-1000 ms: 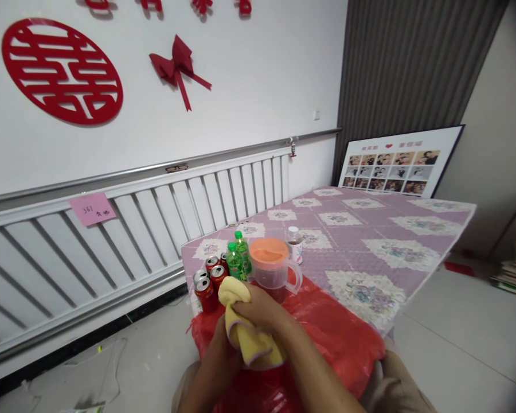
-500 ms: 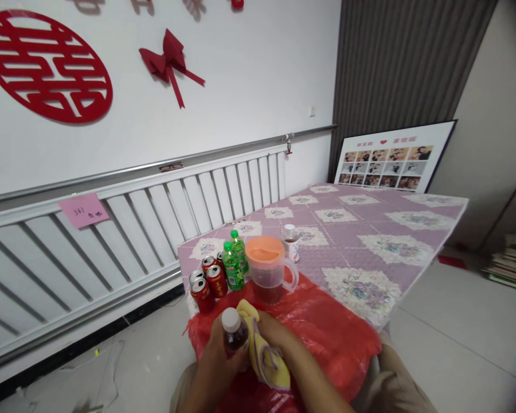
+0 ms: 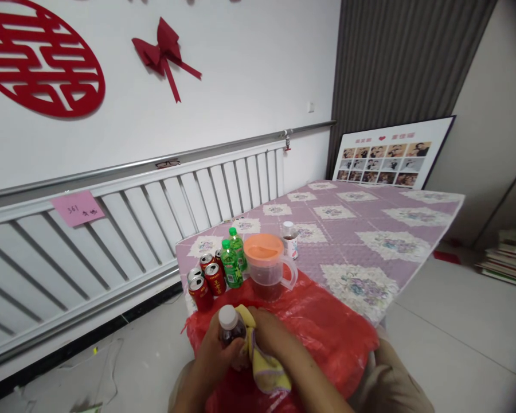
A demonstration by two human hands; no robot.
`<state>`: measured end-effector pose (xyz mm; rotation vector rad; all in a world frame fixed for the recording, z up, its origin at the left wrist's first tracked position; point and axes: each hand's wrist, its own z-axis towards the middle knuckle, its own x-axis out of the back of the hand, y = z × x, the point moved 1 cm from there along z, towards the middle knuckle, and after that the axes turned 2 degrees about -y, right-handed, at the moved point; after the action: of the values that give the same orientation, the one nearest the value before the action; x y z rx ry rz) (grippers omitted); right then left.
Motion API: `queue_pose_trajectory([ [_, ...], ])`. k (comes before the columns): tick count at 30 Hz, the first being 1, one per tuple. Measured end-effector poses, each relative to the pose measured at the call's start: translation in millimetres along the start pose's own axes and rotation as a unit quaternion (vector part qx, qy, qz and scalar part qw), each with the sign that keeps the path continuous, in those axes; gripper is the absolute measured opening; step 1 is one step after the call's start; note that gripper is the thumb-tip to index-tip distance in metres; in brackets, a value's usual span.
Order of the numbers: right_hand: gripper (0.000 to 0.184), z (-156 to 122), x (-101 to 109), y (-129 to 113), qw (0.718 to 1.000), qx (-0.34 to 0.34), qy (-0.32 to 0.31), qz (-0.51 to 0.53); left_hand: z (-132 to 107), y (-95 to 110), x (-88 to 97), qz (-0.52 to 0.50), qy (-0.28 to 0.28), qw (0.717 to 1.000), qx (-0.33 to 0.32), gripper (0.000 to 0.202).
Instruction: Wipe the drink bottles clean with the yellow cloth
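Note:
My left hand [image 3: 217,351] is wrapped round a bottle [image 3: 233,331] of dark drink with a white cap, held upright over the red plastic sheet [image 3: 322,327]. My right hand [image 3: 264,330] is closed on a yellow cloth [image 3: 267,367] with a purplish edge, pressed against the bottle's right side. Part of the cloth hangs below that hand. Just beyond the hands stands a clear plastic pitcher [image 3: 264,278] with an orange lid and some dark liquid inside.
Several red cans [image 3: 215,279] stand left of two green bottles [image 3: 231,265]. Behind the pitcher is another white-capped bottle [image 3: 290,241]. A floral tablecloth [image 3: 344,229] covers the table, and a white radiator [image 3: 155,223] runs along the wall.
The cloth and right hand have shifted slightly around the bottle, and the cloth's hanging part has changed shape. The left hand still grips the bottle. The view has moved a little.

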<state>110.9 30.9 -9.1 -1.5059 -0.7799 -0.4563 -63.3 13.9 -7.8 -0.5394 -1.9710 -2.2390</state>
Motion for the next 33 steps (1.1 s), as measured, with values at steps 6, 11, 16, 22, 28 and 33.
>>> queue_pose_trajectory([
  [6,0.031,-5,-4,-7,0.996,-0.037,0.025,-0.079,17,-2,13.6,-0.024,-0.087,0.996,-0.01,0.064],
  [11,0.044,-6,-2,-2,0.994,-0.043,0.083,-0.053,9,-2,5.2,0.005,0.014,1.0,-0.023,0.073],
  [16,0.052,-10,11,-1,0.989,-0.006,0.145,-0.012,-6,-8,-13.7,0.075,0.175,0.98,-0.05,0.074],
  [22,0.059,-26,16,-15,0.981,0.104,0.157,0.035,-4,-9,-10.4,0.07,0.157,0.983,-0.06,0.047],
  [28,0.073,-45,5,-20,0.987,0.104,0.117,0.028,8,-9,12.3,-0.037,0.009,0.998,-0.04,0.064],
  [33,0.078,-54,-1,-21,0.988,0.115,0.1,-0.002,6,10,8.2,-0.045,-0.005,0.998,-0.039,0.056],
])
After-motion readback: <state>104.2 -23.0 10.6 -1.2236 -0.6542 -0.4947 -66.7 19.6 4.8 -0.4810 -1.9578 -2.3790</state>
